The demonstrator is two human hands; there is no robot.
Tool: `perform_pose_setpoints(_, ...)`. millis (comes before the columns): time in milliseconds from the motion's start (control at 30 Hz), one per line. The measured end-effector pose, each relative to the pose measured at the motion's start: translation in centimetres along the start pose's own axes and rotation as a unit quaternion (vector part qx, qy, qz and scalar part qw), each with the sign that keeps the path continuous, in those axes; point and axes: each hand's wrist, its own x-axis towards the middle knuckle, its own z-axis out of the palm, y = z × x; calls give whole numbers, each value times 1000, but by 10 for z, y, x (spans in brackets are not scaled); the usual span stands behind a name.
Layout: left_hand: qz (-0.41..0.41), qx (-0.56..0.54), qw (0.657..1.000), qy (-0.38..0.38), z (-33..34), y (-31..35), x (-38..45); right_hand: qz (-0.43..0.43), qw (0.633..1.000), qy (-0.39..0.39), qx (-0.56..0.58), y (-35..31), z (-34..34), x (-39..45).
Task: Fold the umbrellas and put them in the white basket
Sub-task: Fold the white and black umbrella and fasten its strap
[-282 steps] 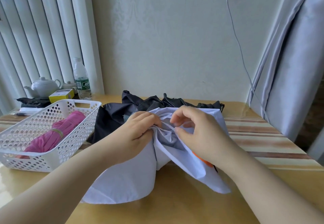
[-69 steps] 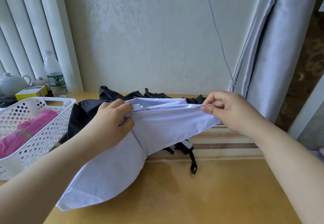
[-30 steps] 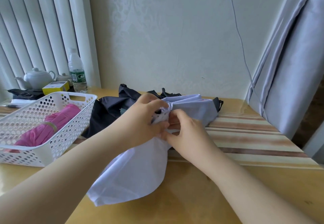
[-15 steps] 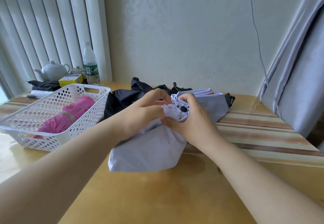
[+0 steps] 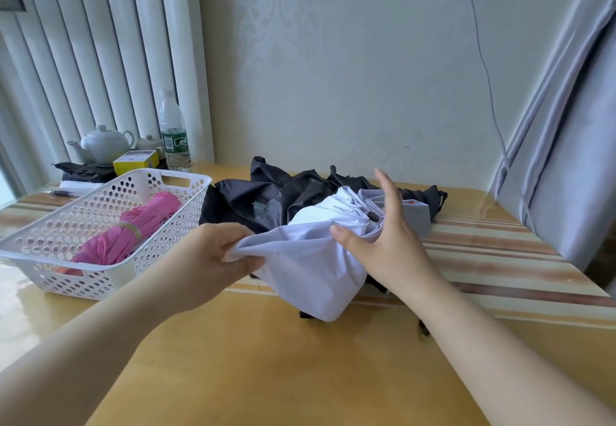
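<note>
A pale lilac umbrella (image 5: 313,265) lies bunched at the table's middle, its fabric gathered toward a dark tip at the right. My left hand (image 5: 213,255) pinches a fold of its cloth at the left side. My right hand (image 5: 383,242) is spread with straight fingers against the gathered right end. Behind it lies a crumpled black umbrella (image 5: 266,195). The white perforated basket (image 5: 100,269) stands at the left with a folded pink umbrella (image 5: 133,229) inside.
At the back left stand a water bottle (image 5: 173,135), a white teapot (image 5: 103,144) and a yellow box (image 5: 135,161). A grey curtain (image 5: 566,142) hangs at the right, with a cable down the wall. The table's near part is bare yellow wood (image 5: 266,375).
My hands, which were together on the gathered tip, have parted. The left hand has pulled a fold of lilac cloth leftward, and the right hand has opened flat against the bundle.
</note>
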Motion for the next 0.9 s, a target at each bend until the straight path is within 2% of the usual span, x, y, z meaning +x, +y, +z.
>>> perform_pose_setpoints(67, 14, -90, 996, -20, 3, 4, -1, -28, 999, -18, -5, -2, 3, 1)
perform_pose_setpoints(167, 17, -141, 989, -43, 7, 2, -1, -45, 998, -13, -42, -1, 7, 8)
perform_pose_setpoints(300, 19, -264, 964, -11, 3, -3, 4, -85, 992, -47, -76, 2, 3, 9)
perform_pose_setpoints(400, 20, -318, 948, 3, 2, -3, 8, -66, 993, -70, -75, 3, 0, 8)
perform_pose_setpoints(500, 11, -322, 947, 19, -1, -10, 13, -24, 995, -83, -49, 5, -10, 9)
perform_pose_setpoints(600, 10, -299, 953, 40, -3, -18, 21, 2, 988, -127, -90, 4, -20, 8)
perform_pose_setpoints(767, -24, -285, 943, 172, -2, -14, 44, -59, 993, -55, -81, 18, -12, 12)
perform_pose_setpoints(900, -45, -238, 945, 217, 12, -2, 61, -88, 995, 0, -57, 21, -5, 11)
